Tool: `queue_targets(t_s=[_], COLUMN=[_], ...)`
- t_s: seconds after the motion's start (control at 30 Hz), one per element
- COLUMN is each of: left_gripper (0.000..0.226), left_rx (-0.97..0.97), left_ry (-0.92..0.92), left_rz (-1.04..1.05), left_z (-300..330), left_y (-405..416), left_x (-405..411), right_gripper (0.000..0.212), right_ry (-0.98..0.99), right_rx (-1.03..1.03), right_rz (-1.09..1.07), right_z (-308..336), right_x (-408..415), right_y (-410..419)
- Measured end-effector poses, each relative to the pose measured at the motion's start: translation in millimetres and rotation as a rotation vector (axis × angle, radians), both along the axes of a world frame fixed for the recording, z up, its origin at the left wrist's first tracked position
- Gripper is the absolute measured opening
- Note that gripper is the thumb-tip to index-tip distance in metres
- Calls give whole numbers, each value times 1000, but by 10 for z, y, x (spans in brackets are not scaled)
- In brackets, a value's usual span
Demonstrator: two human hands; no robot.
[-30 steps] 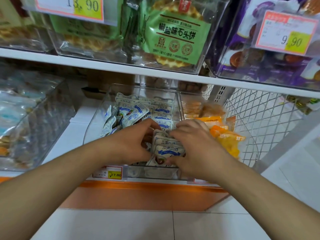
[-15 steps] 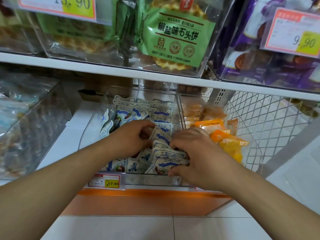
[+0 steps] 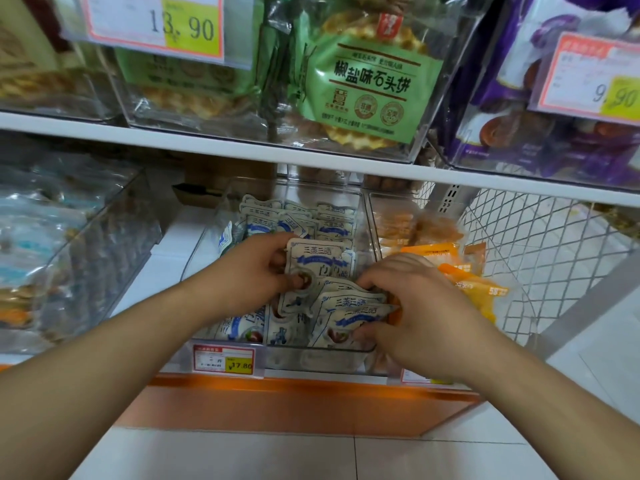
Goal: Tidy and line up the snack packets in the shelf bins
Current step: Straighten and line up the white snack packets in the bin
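white lower shelf [image 3: 166,258] carries clear bin [image 3: 367,216] of blue-white packets [image 3: 332,220], clear bin beside it holding orange packets [image 3: 467,285]

Two bare forearms entering from the bottom corners | no sleeves in view up to the frame edge | no watch, bracelet or rings visible | no gloves | left hand [image 3: 258,268] and right hand [image 3: 420,306] bare | short trimmed fingernails, unpainted where visible | no marks or tattoos seen
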State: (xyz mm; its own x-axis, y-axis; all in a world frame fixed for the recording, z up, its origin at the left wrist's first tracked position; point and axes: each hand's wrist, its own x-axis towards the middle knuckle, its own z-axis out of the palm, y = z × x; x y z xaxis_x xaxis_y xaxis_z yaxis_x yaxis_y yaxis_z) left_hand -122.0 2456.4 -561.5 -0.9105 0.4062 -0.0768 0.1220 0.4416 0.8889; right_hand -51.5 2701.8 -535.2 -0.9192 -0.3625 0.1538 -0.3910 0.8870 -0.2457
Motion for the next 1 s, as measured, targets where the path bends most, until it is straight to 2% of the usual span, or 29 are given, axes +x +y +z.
queue_targets(t_s=[0.17,0.3,0.37,0.5,0.7,0.87,1.0], left_gripper=[40,52,61,64,40,40,37], left_rx=[116,105,96,39,-123,-340,-339], left_ry=[-124,-176,-211,-181,119,164,100], left_rz=[-5,-39,-59,-116,-57,-118,-128], left_z=[-20,-147,-162,-151,-179,-227,-264], left_y=[34,138,156,151,81,161,144], left_x=[122,103,89,39,-115,-307,-411], right_gripper=[59,102,113,95,76,64,60], right_ry=[-78,-78,-79,-104,-63,-44,-79], right_rx=[13,-36,16,95,112,145,123], right_rz=[-43,-76,-14,32,100,134,129], right_z=[3,-42,-52,-81,-70,-59,-58], right_x=[21,43,31,-31,-88,-69,-78], right_y=[-57,-121,-137,-115,-49,-34,-17])
